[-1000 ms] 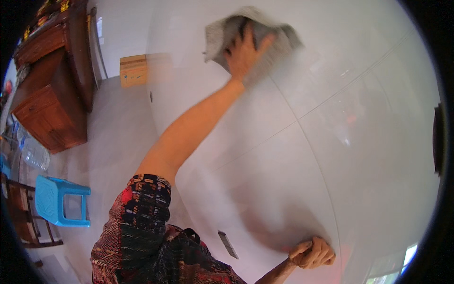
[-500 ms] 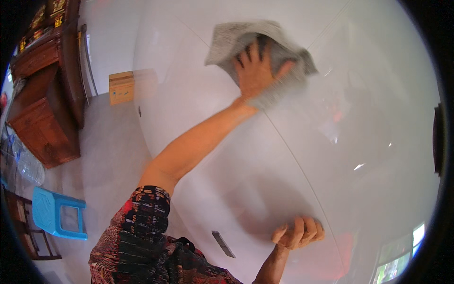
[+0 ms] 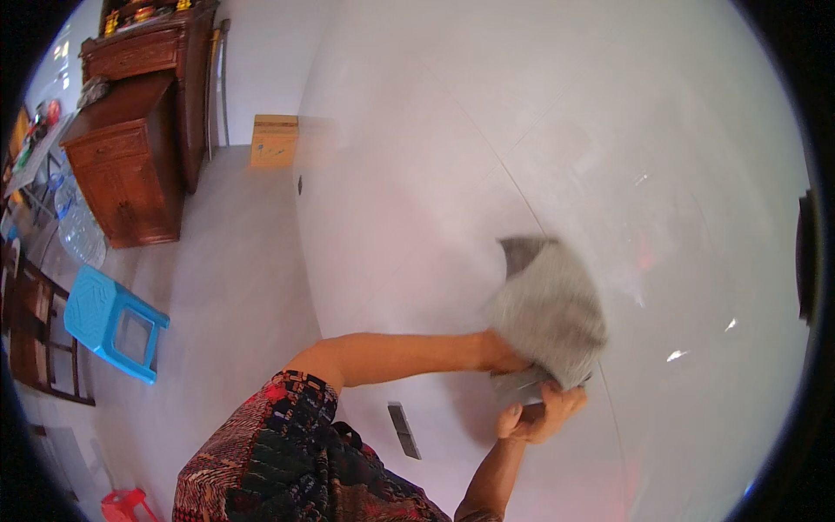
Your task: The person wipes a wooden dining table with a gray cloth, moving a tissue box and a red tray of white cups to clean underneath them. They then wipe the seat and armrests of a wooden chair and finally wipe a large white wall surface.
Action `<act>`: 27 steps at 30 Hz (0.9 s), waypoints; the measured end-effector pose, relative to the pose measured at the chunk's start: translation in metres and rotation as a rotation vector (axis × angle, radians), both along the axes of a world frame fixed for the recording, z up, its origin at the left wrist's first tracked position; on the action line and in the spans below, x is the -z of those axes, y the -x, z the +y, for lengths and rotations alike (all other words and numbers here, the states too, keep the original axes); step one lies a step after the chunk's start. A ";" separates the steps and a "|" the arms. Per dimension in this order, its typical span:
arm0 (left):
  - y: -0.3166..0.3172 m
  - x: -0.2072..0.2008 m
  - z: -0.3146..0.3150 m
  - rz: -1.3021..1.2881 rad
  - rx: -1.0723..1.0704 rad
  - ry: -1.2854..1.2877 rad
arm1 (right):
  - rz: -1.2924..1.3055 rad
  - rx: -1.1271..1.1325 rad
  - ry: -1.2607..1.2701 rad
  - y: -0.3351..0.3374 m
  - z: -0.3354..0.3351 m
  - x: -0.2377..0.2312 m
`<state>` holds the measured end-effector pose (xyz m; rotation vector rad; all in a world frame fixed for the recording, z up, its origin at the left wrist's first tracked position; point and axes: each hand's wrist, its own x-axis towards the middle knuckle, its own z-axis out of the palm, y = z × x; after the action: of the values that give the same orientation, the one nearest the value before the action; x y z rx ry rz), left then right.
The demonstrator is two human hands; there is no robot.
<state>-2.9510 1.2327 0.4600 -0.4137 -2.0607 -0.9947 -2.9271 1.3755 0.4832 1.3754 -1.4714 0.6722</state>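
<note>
A grey cloth (image 3: 557, 300) hangs folded and blurred against the glossy white wall (image 3: 417, 217). My left hand (image 3: 509, 355) reaches in from the left with the forearm nearly level. The cloth drapes over its fingers and hides them; the hand has hold of the cloth. Just below, my right hand (image 3: 546, 416) is closed, its fingers curled at the cloth's lower corner. The two hands are close together, the left above the right. Thin dark seams run across the wall behind the cloth.
A dark narrow plate (image 3: 404, 430) sits on the wall below my left forearm. Along the left stand a blue stool (image 3: 100, 317), a wooden chair (image 3: 35, 322), a wooden cabinet (image 3: 130, 183), a large clear bottle (image 3: 80, 230) and a cardboard box (image 3: 274, 142). A red stool (image 3: 128, 505) shows lower left.
My left hand has come down from high on the wall with the cloth, which now covers its fingers. My right hand stays low and now meets the cloth. The view has shifted.
</note>
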 end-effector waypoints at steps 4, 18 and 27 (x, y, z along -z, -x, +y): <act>0.021 0.028 0.011 0.090 -0.025 0.031 | -0.005 0.051 0.019 -0.002 0.024 -0.011; 0.018 -0.007 -0.058 0.279 -0.124 0.237 | 0.134 0.177 0.252 -0.038 0.086 0.081; -0.003 -0.042 -0.101 0.051 -0.364 0.220 | 0.119 0.655 0.384 -0.054 0.099 0.146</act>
<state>-2.9477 1.1314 0.5025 -0.1624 -2.1082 -0.5395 -2.8733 1.4749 0.3373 0.5744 -1.4844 0.4061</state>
